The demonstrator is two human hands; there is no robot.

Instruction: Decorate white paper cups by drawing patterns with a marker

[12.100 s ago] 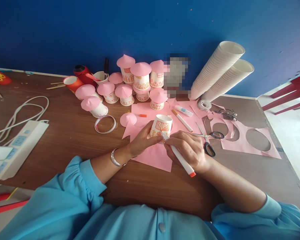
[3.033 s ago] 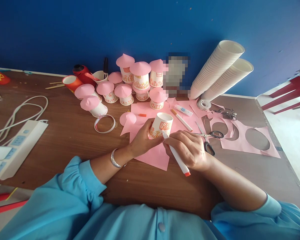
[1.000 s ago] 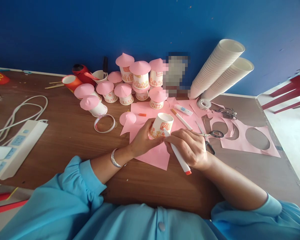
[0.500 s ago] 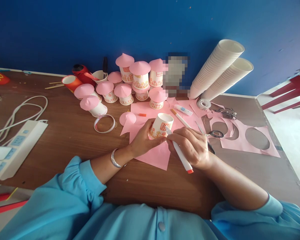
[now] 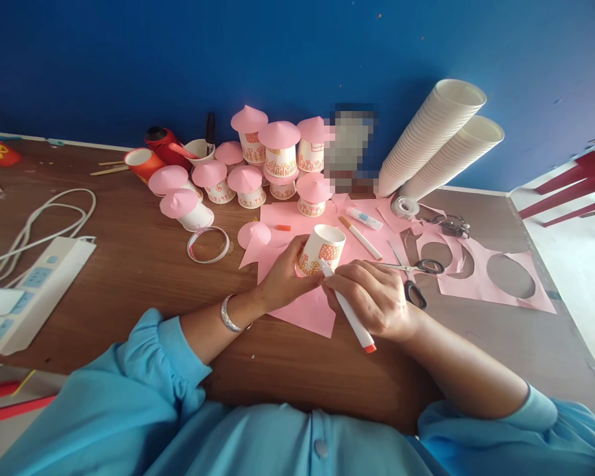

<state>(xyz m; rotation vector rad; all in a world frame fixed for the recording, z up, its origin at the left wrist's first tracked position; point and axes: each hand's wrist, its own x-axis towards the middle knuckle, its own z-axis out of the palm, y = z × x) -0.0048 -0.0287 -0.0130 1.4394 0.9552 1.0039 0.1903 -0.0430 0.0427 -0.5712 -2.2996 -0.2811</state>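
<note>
My left hand (image 5: 288, 277) is closed round a white paper cup (image 5: 322, 246) with its open rim tilted up. Orange flowers and a cross-hatched window are drawn on the cup's side. In my right hand (image 5: 371, 294) is a white marker (image 5: 353, 316) with an orange end, gripped like a pen. Its tip is at the cup's lower side, near the flowers; whether it touches is hard to tell. Under both hands lies a pink paper sheet (image 5: 312, 311). A small orange cap (image 5: 283, 227) rests on the paper.
Decorated cups with pink cone roofs (image 5: 278, 135) stand at the back. Two tall cup stacks (image 5: 429, 139) lean by the wall. Scissors (image 5: 411, 271), a second marker (image 5: 361, 238), a glue stick (image 5: 364, 218) and cut pink paper (image 5: 486, 284) lie right. A power strip (image 5: 39, 291) sits left.
The marker tip has moved from the window drawing down and left toward the flowers, my right hand shifting with it. More of the scissors shows. The left hand still holds the cup.
</note>
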